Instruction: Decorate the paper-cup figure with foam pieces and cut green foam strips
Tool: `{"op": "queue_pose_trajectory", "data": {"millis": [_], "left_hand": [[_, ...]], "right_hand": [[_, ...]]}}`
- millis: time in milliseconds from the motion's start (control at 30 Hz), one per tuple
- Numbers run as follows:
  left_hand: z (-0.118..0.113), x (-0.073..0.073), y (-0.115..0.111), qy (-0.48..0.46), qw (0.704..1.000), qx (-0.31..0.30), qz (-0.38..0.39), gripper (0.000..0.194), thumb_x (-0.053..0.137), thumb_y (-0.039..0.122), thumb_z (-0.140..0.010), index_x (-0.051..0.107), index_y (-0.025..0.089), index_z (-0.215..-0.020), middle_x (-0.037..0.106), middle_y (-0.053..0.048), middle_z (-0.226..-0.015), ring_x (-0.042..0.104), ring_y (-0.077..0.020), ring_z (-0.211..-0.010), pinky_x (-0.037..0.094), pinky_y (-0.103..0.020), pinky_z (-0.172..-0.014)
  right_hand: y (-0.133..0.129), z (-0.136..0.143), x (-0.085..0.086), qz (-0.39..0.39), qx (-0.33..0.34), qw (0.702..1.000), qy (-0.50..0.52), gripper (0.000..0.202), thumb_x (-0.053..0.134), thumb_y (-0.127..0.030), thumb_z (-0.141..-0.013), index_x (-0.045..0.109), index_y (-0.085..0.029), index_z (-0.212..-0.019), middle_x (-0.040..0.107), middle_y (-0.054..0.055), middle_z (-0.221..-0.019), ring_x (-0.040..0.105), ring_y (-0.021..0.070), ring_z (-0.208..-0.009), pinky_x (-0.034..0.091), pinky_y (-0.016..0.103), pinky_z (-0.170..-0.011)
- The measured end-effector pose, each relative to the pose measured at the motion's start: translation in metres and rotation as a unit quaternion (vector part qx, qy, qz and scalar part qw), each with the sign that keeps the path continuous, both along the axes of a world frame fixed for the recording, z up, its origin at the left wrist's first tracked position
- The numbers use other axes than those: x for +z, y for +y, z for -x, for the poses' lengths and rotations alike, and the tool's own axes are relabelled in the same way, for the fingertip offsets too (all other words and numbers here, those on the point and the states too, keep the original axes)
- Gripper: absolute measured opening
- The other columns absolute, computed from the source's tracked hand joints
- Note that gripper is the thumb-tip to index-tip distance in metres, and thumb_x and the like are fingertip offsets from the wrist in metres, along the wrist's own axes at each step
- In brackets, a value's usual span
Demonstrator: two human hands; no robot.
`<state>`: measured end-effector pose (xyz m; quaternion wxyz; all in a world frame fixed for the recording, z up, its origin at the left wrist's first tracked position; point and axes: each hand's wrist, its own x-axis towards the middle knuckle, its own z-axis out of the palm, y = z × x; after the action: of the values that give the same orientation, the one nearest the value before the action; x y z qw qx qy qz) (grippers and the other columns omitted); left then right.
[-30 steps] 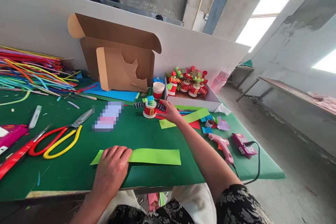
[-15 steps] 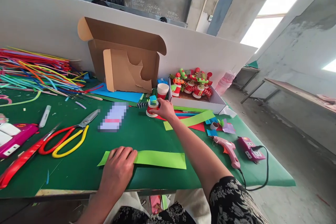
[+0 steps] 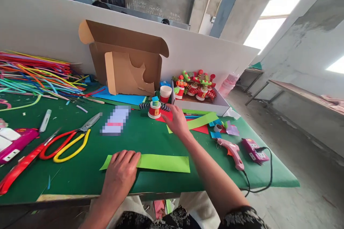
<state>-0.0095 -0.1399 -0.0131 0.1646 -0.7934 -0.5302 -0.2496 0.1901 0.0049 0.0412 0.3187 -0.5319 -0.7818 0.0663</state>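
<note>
A light green paper strip (image 3: 165, 163) lies across the near edge of the green table. My left hand (image 3: 122, 168) is over its left part, fingers curled together and pressing on the strip; the fingertips are partly hidden. Just right of an upside-down red and white paper cup (image 3: 154, 110), my right hand (image 3: 177, 121) hovers with fingers apart and nothing in them. That cup carries a folded blue and green paper spring on top and dark folded paper arms at its sides. Stacked paper cups (image 3: 165, 93) stand behind it.
A white box (image 3: 215, 104) holds several finished cup figures. Two pairs of scissors (image 3: 72, 143) lie left, near pipe cleaners (image 3: 37, 75). At right are a pink glue gun (image 3: 232, 152) and a power strip (image 3: 255, 151). An open cardboard box (image 3: 129, 71) stands at the back.
My right hand has let go of the cup figure and drawn back to the right and slightly nearer me. The cup figure stands on the table. My left hand stays on the strip.
</note>
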Motion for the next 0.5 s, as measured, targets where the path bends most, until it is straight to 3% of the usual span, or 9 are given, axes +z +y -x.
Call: {"op": "queue_pose_trajectory", "data": {"millis": [100,233,333,500], "left_hand": [[0.001,0.001,0.000,0.003,1.000,-0.015,0.008,0.033,0.044,-0.001,-0.080,0.069,0.018,-0.090,0.069,-0.008,-0.084,0.061,-0.0253,-0.079,0.043,-0.039,-0.073],[-0.006,0.004,-0.005,0.010,0.999,-0.038,0.010,0.030,0.044,0.003,-0.084,0.070,0.018,-0.087,0.069,-0.008,-0.081,0.061,-0.0256,-0.077,0.043,-0.040,-0.073],[-0.018,0.006,-0.013,0.016,0.998,-0.054,0.010,0.032,0.043,0.001,-0.084,0.070,0.017,-0.083,0.067,-0.007,-0.077,0.060,-0.0243,-0.074,0.043,-0.040,-0.074],[-0.031,0.006,-0.023,-0.002,0.996,-0.088,-0.003,0.033,0.041,0.001,-0.089,0.070,0.017,-0.094,0.070,-0.007,-0.088,0.061,-0.0237,-0.083,0.043,-0.040,-0.080]], "right_hand": [[-0.066,-0.001,-0.017,0.006,0.106,0.994,0.006,0.029,0.058,-0.029,-0.095,0.063,-0.021,-0.122,0.071,0.009,-0.112,0.064,0.0228,-0.106,0.051,0.037,-0.092],[-0.135,0.009,-0.048,0.037,0.156,0.986,-0.038,0.046,0.071,-0.040,-0.087,0.060,-0.020,-0.126,0.071,0.009,-0.115,0.064,0.0233,-0.105,0.051,0.038,-0.094],[-0.153,0.007,-0.060,0.017,0.135,0.987,-0.082,0.041,0.068,-0.034,-0.089,0.060,-0.019,-0.126,0.071,0.009,-0.117,0.062,0.0231,-0.106,0.051,0.038,-0.093],[-0.153,-0.003,-0.062,-0.013,0.095,0.984,-0.151,0.018,0.062,-0.025,-0.093,0.067,-0.021,-0.109,0.072,0.006,-0.106,0.061,0.0215,-0.093,0.051,0.035,-0.079]]}}
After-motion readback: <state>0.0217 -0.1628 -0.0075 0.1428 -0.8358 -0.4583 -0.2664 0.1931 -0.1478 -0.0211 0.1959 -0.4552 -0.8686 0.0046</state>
